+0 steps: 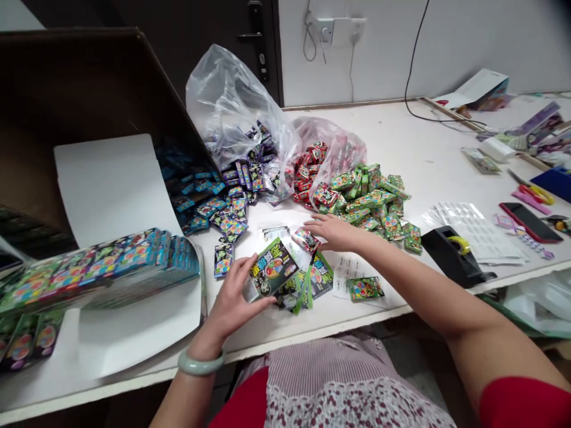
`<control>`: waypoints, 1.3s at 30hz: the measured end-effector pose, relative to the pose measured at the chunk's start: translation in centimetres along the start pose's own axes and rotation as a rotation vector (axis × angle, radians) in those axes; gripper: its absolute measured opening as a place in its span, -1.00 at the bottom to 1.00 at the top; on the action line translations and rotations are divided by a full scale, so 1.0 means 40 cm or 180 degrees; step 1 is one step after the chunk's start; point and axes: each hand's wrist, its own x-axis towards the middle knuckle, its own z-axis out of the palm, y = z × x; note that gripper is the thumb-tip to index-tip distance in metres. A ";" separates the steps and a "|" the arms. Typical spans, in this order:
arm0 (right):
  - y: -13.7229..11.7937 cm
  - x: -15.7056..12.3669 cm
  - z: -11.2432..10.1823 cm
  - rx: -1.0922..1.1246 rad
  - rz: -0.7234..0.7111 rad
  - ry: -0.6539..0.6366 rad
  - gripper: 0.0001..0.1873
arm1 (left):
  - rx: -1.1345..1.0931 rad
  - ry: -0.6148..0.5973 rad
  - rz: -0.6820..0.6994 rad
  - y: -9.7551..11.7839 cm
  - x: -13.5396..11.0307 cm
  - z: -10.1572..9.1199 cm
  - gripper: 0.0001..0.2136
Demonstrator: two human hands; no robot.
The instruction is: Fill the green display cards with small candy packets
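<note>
Student: What lay nearest, and how was it held?

Tutor: The left hand [236, 295] was clamped on a large black-and-green pouch [273, 270], thumb along the lower edge, fingers at the left side. This grip tilted the printed face upward, probably so that the far side stayed accessible to the other hand. Just beside it, further pouches [322, 276] overlapped on the worktop [392, 134]; a single green packet [364, 288] lay on a printed sheet [342, 278].

Student: And the right hand [338, 233]?

Tutor: It reached in above the pouches, its fingers over a small red packet [306, 240]. Whether that grip had closed on the packet could not be told.

Student: Which containers stood around them?

Tutor: At the left, packed rows [120, 255] of coloured packets were on or over curved white card [147, 333]; the contact was unclear. Behind these, a carton [84, 77] leaned with its mouth sideways, blue packets [207, 206] at its opening, presumably to keep them within reach.

Student: Farther back?

Tutor: A loose green heap [386, 205] lay beside a pink-tinted bag [352, 142] of red packets. To its left, a clear bag [223, 89] held purple packets, some spilled forward. The separate heaps probably kept colours distinct.
</note>
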 end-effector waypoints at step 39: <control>-0.151 -0.131 -0.051 0.1189 -0.0324 0.0800 -0.25 | -0.0420 -0.0120 0.0396 0.047 0.028 0.025 -0.12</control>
